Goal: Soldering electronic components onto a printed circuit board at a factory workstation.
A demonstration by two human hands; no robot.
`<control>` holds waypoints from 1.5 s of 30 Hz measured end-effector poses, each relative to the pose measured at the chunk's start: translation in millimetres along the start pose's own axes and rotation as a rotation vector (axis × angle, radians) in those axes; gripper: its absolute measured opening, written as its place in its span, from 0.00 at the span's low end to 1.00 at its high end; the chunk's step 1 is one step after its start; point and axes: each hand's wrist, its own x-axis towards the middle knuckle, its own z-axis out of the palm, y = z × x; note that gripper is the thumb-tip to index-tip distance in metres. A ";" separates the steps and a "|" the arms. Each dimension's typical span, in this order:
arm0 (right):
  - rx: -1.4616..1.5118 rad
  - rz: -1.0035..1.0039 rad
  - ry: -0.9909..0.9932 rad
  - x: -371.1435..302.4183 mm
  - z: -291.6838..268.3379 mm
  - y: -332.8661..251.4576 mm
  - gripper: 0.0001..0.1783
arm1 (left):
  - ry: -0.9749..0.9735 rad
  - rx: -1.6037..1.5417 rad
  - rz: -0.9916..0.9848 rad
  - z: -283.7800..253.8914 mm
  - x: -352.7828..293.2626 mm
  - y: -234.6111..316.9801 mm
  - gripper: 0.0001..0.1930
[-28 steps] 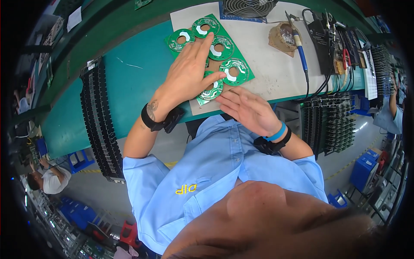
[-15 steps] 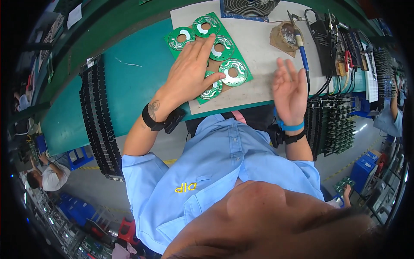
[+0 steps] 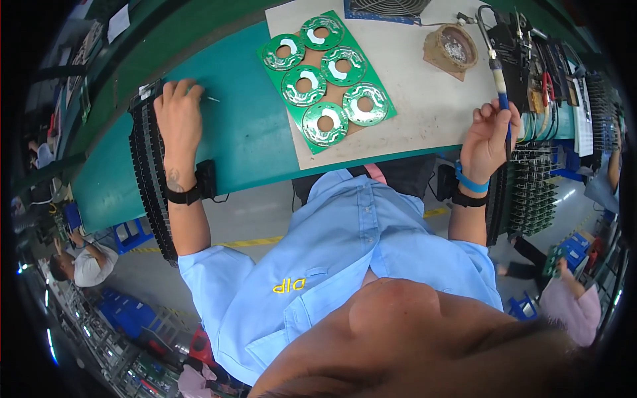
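Note:
A green circuit board panel (image 3: 387,109) with several ring-shaped boards lies on the pale work sheet, untouched by either hand. At the left of the bench, my left hand (image 3: 179,123) is palm down with its fingers curled. A short end of thin, pale, wire-like strand (image 3: 213,99) shows beside it; the hand covers the rest, and its fingertips are hidden. My right hand (image 3: 490,140) is closed around the blue handle of a soldering iron (image 3: 500,86), whose metal end points up and away from me.
A round pot (image 3: 451,48) with silvery bits stands right of the panel, near a fan (image 3: 387,9) at the back. A black slotted rack (image 3: 149,172) runs along the left; tools and cables (image 3: 541,86) crowd the right. Other people (image 3: 93,262) work farther off.
My left hand has left the board panel and moved left over the thin strand. My right hand, open before, has moved right and taken hold of the soldering iron.

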 end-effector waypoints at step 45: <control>-0.600 0.026 -0.584 -65.9 66.0 -23.8 0.18 | 0.223 -1.036 -0.101 -6.7 -54.1 172.2 0.07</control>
